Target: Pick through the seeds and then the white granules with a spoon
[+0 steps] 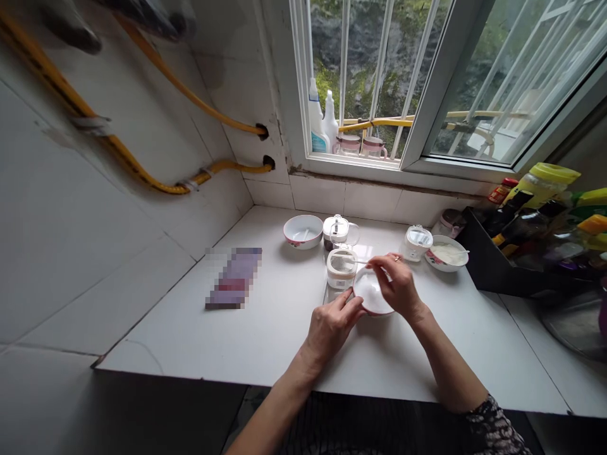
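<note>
My left hand [334, 325] grips the near-left rim of a small white bowl [367, 292] on the counter, thumb and fingers closed on its edge. Above the bowl, my right hand [396, 284] pinches the handle of a small spoon [361, 260]. The spoon reaches left toward the mouth of an open clear jar [342, 278] with a pale rim, standing just beside the bowl. What the jar and the spoon's tip hold is too small to make out. Behind this jar stands another lidded jar [336, 229] with dark contents, and its clear lid part sticks out to the right.
An empty-looking white bowl [303, 232] with a utensil stands behind left. At the right are a clear-lidded jar [417, 243], a bowl of pale food [446, 256] and a black bin [493, 268] of bottles. A blurred flat purple object [234, 278] lies left.
</note>
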Demonstrator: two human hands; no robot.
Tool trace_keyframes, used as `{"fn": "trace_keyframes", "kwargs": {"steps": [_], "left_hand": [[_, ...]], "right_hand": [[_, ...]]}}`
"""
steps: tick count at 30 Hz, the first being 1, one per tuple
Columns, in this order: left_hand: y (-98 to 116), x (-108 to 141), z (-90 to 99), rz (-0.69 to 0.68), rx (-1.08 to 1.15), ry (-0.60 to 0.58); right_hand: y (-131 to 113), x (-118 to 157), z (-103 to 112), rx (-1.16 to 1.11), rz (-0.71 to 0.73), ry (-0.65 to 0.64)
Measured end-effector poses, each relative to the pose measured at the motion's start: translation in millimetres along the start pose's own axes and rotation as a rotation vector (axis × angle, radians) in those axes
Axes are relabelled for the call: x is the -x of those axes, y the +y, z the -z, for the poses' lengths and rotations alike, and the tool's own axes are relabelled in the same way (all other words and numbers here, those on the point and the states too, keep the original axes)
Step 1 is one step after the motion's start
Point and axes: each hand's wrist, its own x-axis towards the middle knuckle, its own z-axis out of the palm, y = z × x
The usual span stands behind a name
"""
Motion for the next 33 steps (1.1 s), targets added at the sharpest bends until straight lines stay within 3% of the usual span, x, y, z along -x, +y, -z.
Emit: {"fn": "trace_keyframes", "kwargs": {"steps": [3,8,16,23,33], "left_hand": [[0,0,0.7,0.003,-0.001,-0.009],[-1,1,1.4,-0.007,-0.013,-0.028],[-2,3,1.2,-0.011,-0.022,-0.038],[-2,1,1.8,-0.018,-0.021,-0.031],[-2,1,2.4,-0.022,-0.022,-0.032]], "right_hand": [[10,4,20,-0.037,-0.23,0.079],[28,14,40,-0.081,-0.453,0.009],[23,15,31,-0.11,-0.529,-0.076],[28,12,36,-0.414,-0.72,0.069],[29,10,36,-0.502,-0.783,0.128]]}}
